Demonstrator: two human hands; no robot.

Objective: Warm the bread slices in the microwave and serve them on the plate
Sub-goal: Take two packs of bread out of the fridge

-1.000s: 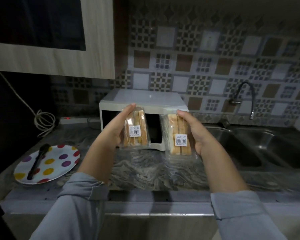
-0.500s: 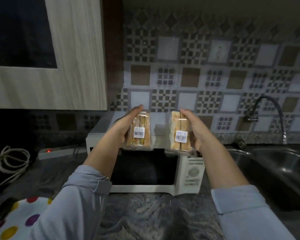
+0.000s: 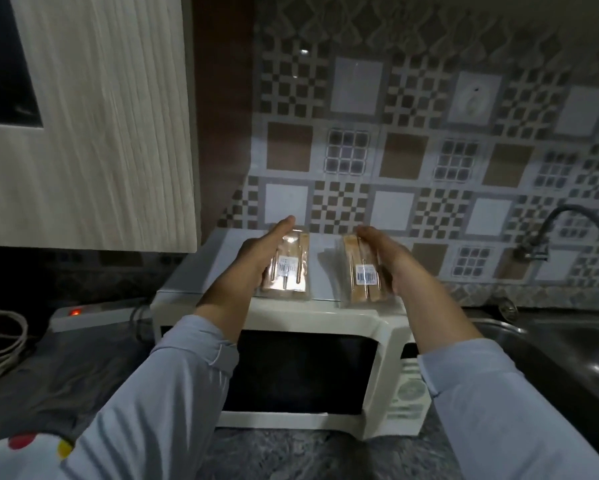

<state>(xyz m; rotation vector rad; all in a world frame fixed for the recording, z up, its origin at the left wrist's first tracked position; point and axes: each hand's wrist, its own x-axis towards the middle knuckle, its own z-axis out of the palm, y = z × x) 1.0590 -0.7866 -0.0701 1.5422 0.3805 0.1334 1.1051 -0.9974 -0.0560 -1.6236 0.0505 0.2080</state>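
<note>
Two clear plastic packs of bread slices sit on top of the white microwave (image 3: 325, 317), whose dark door is closed. My left hand (image 3: 256, 258) holds the left bread pack (image 3: 289, 268) by its left side, thumb over the far end. My right hand (image 3: 381, 254) holds the right bread pack (image 3: 360, 275) by its right side. Both packs carry a white barcode label. Only a corner of the white plate (image 3: 21, 455) with coloured dots shows at the bottom left, partly behind my left sleeve.
A wooden wall cabinet (image 3: 100, 133) hangs close above the counter at the left. A power strip (image 3: 93, 315) with a red light and a coiled cable (image 3: 0, 337) lie left of the microwave. A steel sink (image 3: 550, 351) and tap (image 3: 547, 237) are at the right.
The view has come closer to the microwave. Both hands have lowered the two bread packs from in front of the wall onto the microwave's top.
</note>
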